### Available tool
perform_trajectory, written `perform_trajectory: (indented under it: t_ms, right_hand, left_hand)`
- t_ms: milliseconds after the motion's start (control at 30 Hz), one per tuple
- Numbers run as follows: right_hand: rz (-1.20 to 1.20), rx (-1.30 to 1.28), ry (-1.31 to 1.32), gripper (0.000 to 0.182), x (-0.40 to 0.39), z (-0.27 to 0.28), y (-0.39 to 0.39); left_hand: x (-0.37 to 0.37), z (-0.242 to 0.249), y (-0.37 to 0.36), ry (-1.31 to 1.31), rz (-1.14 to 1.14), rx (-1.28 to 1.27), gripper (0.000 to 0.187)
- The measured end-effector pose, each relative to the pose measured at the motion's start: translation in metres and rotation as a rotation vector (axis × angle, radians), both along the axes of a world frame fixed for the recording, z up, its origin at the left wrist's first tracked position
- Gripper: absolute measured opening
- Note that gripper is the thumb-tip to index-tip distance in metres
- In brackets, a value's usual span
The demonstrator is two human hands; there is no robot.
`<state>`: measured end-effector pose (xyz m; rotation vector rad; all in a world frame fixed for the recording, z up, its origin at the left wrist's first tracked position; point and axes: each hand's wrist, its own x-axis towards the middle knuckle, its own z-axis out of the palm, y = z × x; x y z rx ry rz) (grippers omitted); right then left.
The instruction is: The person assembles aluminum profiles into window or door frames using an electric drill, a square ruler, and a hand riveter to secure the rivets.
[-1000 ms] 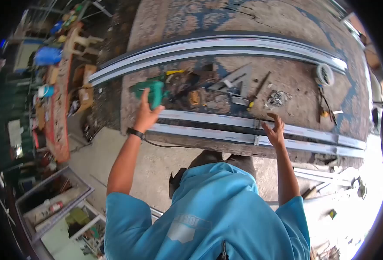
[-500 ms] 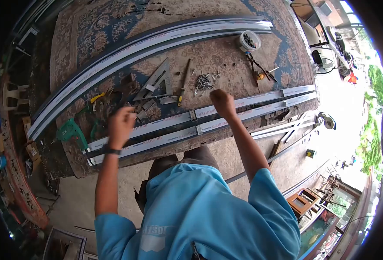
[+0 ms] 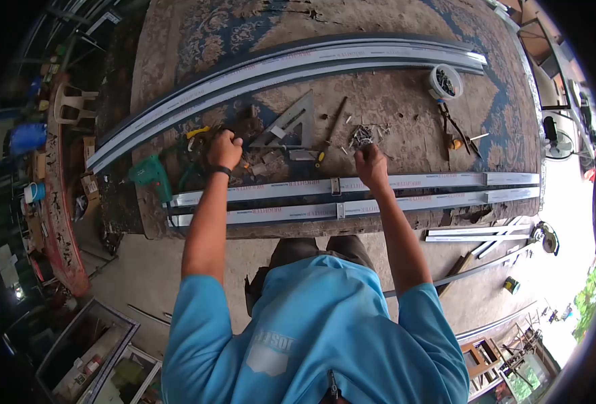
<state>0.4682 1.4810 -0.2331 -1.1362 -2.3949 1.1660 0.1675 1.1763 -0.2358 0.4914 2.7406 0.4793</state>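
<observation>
While the screws (image 3: 365,132) lie heaped on the counter (image 3: 412,145), beyond the white-faced profiles (image 3: 271,212) along its near edge, the right hand (image 3: 374,170) is just beside them, fingers narrow; whether they hold one, I cannot tell. Left of the set square (image 3: 307,123), the left hand (image 3: 225,151) curls over clutter (image 3: 199,147), its fingers' grip hidden.

screws (image 3: 362,137) behind the near rails (image 3: 271,214)
</observation>
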Motion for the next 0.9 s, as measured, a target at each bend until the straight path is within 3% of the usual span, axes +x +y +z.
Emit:
perform_trajectory:
  t_ms: [33, 133, 233, 300, 333, 433, 467, 567, 600, 633, 700, 767, 833, 900]
  right_hand:
    - [-0.021, -0.001, 0.058, 0.026, 0.01, -0.004, 0.006]
    - [-0.019, 0.0, 0.205, 0.021, 0.032, 0.009, 0.021]
    - [-0.014, -0.026, 0.219, 0.017, 0.047, 0.019, 0.045]
    - [-0.001, -0.08, 0.216, 0.018, 0.046, 0.032, 0.055]
    - [0.097, 0.202, 0.287, 0.026, 0.042, 0.031, 0.058]
    - [-0.086, -0.332, 0.275, 0.037, 0.025, 0.059, 0.049]
    - [-0.048, -0.386, 0.319, 0.039, 0.021, 0.064, 0.048]
    - [-0.036, -0.465, 0.386, 0.038, 0.011, 0.095, 0.039]
    - [0.019, -0.462, 0.397, 0.039, 0.013, 0.1, 0.04]
    - [0.067, -0.488, 0.415, 0.039, 0.012, 0.109, 0.039]
    - [0.162, -0.529, 0.452, 0.04, 0.009, 0.136, 0.033]
    - [0.276, -0.658, 0.573, 0.037, 0.003, 0.163, 0.019]
    - [0.372, -0.704, 0.64, 0.034, -0.002, 0.207, -0.007]
    - [0.454, -0.775, 0.622, 0.032, 0.0, 0.219, -0.015]
  left_hand:
    - [-0.004, 0.002, 0.004, 0.036, 0.006, -0.034, 0.031]
    - [-0.02, -0.014, -0.012, 0.217, -0.097, 0.254, 0.037]
    - [0.01, 0.055, -0.002, 0.233, 0.006, 0.464, 0.042]
    - [0.021, 0.098, 0.001, 0.329, 0.025, 0.33, 0.047]
    - [0.018, 0.101, 0.004, 0.527, -0.062, 0.511, 0.05]
    - [0.001, 0.12, 0.005, 0.364, -0.028, 0.508, 0.052]
    - [-0.007, 0.113, 0.005, 0.396, -0.008, 0.575, 0.053]
    - [0.033, 0.157, 0.017, 0.516, 0.046, 0.699, 0.048]
    - [0.049, 0.17, 0.006, 0.431, 0.043, 0.658, 0.038]
    - [0.071, 0.182, 0.009, 0.465, -0.014, 0.824, 0.037]
    - [0.125, 0.211, 0.02, 0.165, 0.102, 0.956, 0.038]
    - [0.161, 0.203, 0.022, -0.129, -0.089, 0.875, 0.035]
    - [0.204, 0.189, 0.048, -0.355, -0.139, 1.071, 0.035]
    - [0.223, 0.162, 0.04, -0.422, -0.216, 0.577, 0.039]
